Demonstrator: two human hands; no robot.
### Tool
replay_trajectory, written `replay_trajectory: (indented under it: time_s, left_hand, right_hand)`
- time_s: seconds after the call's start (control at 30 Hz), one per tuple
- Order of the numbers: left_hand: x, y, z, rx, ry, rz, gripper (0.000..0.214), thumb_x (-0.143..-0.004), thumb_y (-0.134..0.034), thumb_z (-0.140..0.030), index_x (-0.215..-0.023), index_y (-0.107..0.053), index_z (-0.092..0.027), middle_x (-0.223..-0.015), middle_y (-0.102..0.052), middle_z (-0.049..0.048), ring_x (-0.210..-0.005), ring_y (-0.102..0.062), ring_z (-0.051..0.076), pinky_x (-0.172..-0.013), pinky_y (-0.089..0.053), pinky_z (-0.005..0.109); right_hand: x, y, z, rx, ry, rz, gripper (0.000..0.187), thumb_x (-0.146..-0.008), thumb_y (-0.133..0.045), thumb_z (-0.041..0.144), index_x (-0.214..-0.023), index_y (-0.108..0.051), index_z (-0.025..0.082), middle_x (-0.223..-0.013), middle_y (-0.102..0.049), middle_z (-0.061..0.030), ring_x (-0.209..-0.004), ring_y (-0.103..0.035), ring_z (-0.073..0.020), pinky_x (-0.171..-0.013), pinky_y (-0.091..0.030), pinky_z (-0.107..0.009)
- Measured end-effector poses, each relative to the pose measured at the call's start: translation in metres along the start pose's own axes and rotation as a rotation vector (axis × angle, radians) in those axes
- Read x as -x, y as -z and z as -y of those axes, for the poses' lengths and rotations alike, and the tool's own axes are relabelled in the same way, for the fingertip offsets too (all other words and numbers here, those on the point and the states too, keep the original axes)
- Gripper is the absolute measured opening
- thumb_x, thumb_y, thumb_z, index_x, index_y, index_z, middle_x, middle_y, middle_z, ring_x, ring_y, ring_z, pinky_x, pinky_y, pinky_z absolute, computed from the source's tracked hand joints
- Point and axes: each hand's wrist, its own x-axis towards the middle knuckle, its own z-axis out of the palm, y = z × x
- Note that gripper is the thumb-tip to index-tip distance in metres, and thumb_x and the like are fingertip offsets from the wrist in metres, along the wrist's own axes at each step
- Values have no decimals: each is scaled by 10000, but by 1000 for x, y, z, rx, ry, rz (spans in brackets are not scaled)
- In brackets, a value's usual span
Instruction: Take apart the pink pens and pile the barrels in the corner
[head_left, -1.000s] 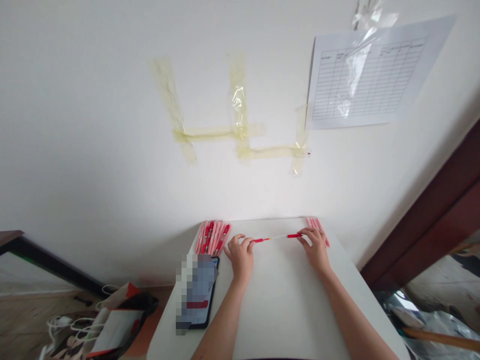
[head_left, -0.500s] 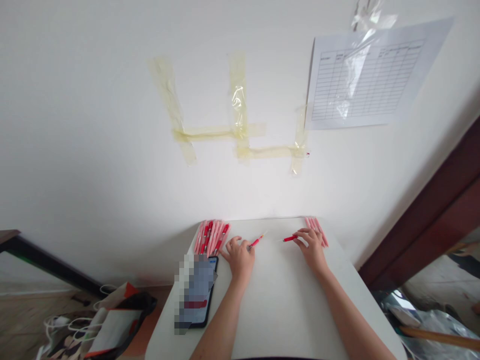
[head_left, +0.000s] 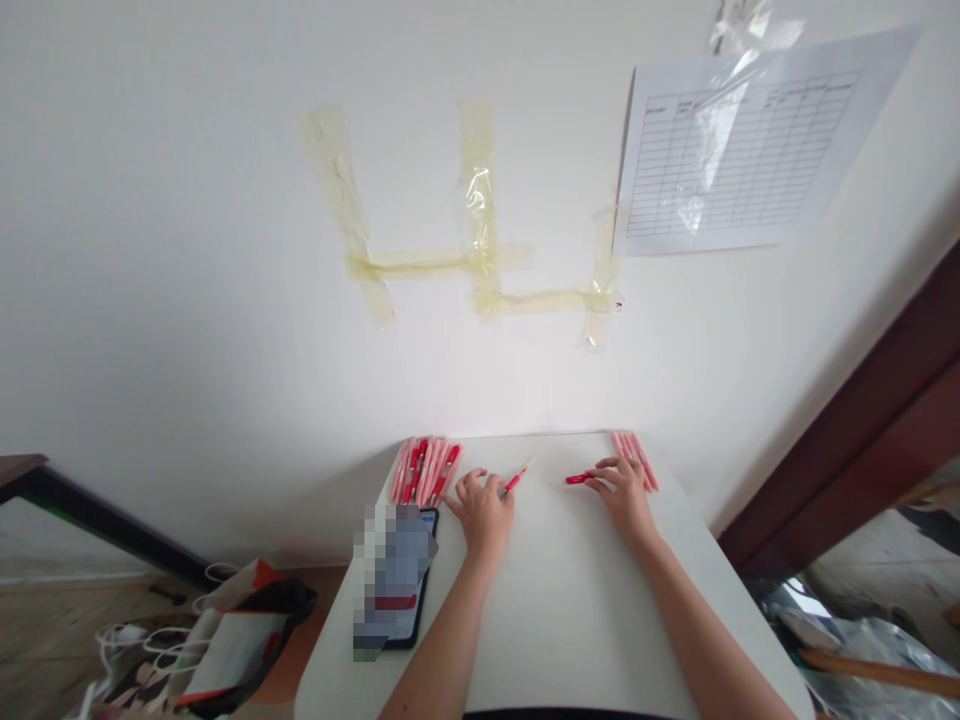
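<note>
The left hand (head_left: 484,515) is closed around the lower end of a slim red pen section (head_left: 514,484), whose pale tip angles up and to the right, toward the far edge of the counter (head_left: 570,620). The right hand (head_left: 626,500) pinches a second red pen section (head_left: 577,479) in its curled fingers, and that piece lies almost level, pointing left. A gap separates the two pieces, and the hands are apart, both low over the white top near its far edge.

Just beyond the left hand, a bundle of pink-wrapped pens (head_left: 424,472) lies along the far edge. A smaller bundle of pink-wrapped pens (head_left: 634,455) lies at the far edge just past the right hand's fingers. A smartphone (head_left: 411,630), mostly pixelated, lies near the counter's left edge beside the left hand.

Beyond the counter stands a white wall (head_left: 187,300) with strips of yellowed tape (head_left: 480,270) and a printed grid form (head_left: 739,150) under clear plastic. Down on the floor past the left edge sit a bag (head_left: 247,640) and white cables (head_left: 127,635). A dark red door frame (head_left: 855,450) runs along the right.
</note>
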Motion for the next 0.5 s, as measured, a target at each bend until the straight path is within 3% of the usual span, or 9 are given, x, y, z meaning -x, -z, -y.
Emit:
replay_trajectory:
  time_s: [0.27, 0.5]
  left_hand:
    - [11, -2, -11, 90, -250, 27, 218, -795, -760, -269, -997, -757, -349, -1254, -577, 37, -1262, -460, 293, -1174, -139, 739]
    - [15, -8, -18, 96, -245, 151, 119, -773, -792, -302, -880, -782, -355, -1273, -601, 29, -1294, -431, 303, -1164, -80, 775]
  right_hand:
    - [-1, 2, 6, -17, 69, 26, 343, -939, -547, 568, -957, -777, 314, -1044, -642, -86, -1089, -553, -320, -965, -473, -586]
    - [-2, 5, 21, -41, 137, 81, 252, -950, -577, 473, -998, -776, 326, -1068, -634, -89, -1096, -528, -304, -955, -495, -550]
